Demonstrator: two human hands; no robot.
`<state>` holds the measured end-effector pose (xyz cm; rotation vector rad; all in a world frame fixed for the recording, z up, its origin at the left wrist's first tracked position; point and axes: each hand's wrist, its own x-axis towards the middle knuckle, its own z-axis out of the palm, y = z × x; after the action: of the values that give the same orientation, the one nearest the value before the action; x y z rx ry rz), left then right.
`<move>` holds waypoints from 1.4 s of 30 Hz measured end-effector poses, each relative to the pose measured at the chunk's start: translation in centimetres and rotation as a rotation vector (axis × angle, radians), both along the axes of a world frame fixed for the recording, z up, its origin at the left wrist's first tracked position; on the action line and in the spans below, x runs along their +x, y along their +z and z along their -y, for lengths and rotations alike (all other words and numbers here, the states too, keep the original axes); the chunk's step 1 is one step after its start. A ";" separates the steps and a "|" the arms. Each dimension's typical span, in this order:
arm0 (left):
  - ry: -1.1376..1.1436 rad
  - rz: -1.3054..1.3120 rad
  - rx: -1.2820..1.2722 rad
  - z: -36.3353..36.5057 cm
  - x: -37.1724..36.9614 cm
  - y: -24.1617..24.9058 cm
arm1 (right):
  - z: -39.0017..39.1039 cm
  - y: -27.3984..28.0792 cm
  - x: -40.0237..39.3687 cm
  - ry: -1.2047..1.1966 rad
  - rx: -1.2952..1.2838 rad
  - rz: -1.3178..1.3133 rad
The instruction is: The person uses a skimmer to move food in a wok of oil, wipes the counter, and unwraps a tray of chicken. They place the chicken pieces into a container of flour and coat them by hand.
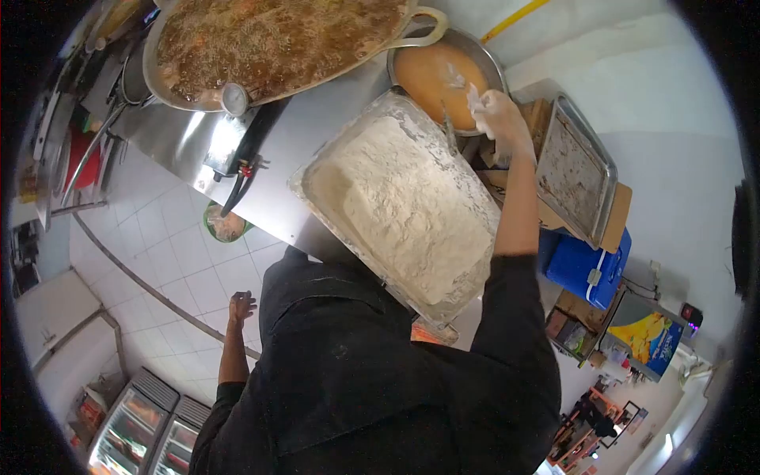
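My right hand [502, 120], dusted white with flour, is over the near right rim of a metal bowl of orange liquid batter [423, 75]. Its fingers are bent together around something whitish that I cannot make out. Another pale piece [454, 77] shows in the batter. Just below the bowl, a rectangular metal tray [348, 229] holds a thick bed of white flour [408, 198], heaped and uneven. Down at my left side hangs my left hand [242, 305], its fingers loosely curled and apart, with nothing in them.
A large pan of bubbling oil [277, 43] stands at the upper left on a steel counter [273, 170]. On the right are a stained metal tray [574, 166] and a blue cooler box [587, 265]. A green basket [226, 223] sits on the tiled floor.
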<state>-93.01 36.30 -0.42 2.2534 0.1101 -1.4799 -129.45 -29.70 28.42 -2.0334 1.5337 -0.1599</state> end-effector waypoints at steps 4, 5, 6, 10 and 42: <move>0.076 0.040 -0.079 -0.4 -0.8 2.2 | 11.9 -12.5 -2.1 0.345 -0.181 -0.404; 0.100 0.041 -0.066 -0.5 -1.0 2.2 | 12.1 -13.4 -2.7 0.304 -0.219 -0.412; 0.121 0.039 -0.054 -0.9 -1.3 1.8 | 12.2 -14.1 -3.0 0.263 -0.255 -0.418; 0.060 -0.009 -0.037 -2.2 -2.7 1.6 | -1.1 -2.0 -0.9 0.041 -0.301 -0.310; -0.204 -0.151 0.139 0.3 1.5 -3.1 | -31.1 -19.8 -10.6 -0.127 0.238 -0.036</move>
<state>-91.55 35.96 -3.49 2.3164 0.0297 -1.8001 -140.02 1.38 8.61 -1.7632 1.6215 0.0106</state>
